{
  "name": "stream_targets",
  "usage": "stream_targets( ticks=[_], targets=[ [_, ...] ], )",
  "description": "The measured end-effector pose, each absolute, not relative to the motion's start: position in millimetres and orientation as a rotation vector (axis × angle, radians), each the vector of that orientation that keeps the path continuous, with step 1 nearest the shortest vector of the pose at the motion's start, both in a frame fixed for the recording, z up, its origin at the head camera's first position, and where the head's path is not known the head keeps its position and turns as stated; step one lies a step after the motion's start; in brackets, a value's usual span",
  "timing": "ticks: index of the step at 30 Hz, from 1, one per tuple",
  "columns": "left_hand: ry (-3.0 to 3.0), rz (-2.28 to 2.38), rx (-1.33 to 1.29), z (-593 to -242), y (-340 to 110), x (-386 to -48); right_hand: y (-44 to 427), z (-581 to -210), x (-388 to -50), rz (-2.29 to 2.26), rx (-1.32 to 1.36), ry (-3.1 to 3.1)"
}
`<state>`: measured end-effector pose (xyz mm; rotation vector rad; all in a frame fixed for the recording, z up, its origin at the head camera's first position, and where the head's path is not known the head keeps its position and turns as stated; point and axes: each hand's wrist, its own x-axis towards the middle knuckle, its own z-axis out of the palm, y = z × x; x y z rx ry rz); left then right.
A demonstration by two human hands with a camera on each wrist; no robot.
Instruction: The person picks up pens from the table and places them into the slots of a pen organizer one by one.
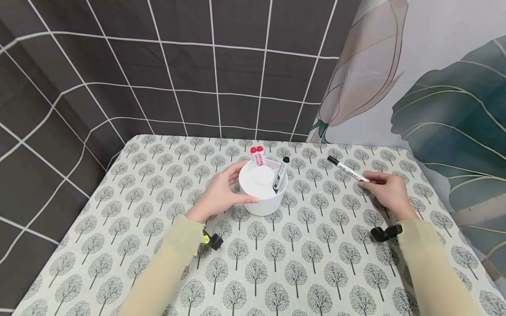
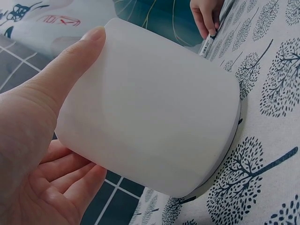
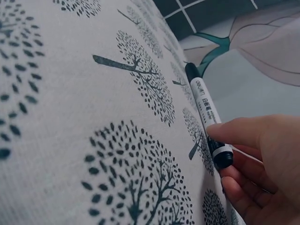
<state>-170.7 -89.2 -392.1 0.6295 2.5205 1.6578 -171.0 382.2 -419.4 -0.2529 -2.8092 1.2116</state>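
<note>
A round white pen holder point(image 1: 264, 205) stands on the tablecloth, a smooth white wall point(image 2: 154, 108) in the left wrist view. My left hand point(image 1: 219, 191) grips its left side, thumb in front and fingers behind. Two red-capped markers point(image 1: 259, 157) stand in its back compartment, and a black-capped marker point(image 1: 281, 174) leans in its right one. Off to the right, my right hand point(image 1: 389, 192) pinches the end of another whiteboard marker point(image 3: 202, 103) between thumb and fingers. That marker's black cap points away to the upper left, close over the cloth; whether it touches is unclear.
The table wears a white cloth point(image 1: 276, 259) printed with grey trees. Behind it hangs a dark curtain point(image 1: 189, 66) with a white grid, and a flower-patterned one point(image 1: 446, 101) hangs at the right. Dark wrist cameras point(image 1: 385, 233) sit on both wrists.
</note>
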Motion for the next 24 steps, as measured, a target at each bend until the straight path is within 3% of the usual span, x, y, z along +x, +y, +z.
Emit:
stream_targets(
  ticks=[24],
  targets=[
    [2.516, 1.652, 0.611, -393, -89, -171, 382, -406, -169, 1.165, -0.253, -2.692]
  ],
)
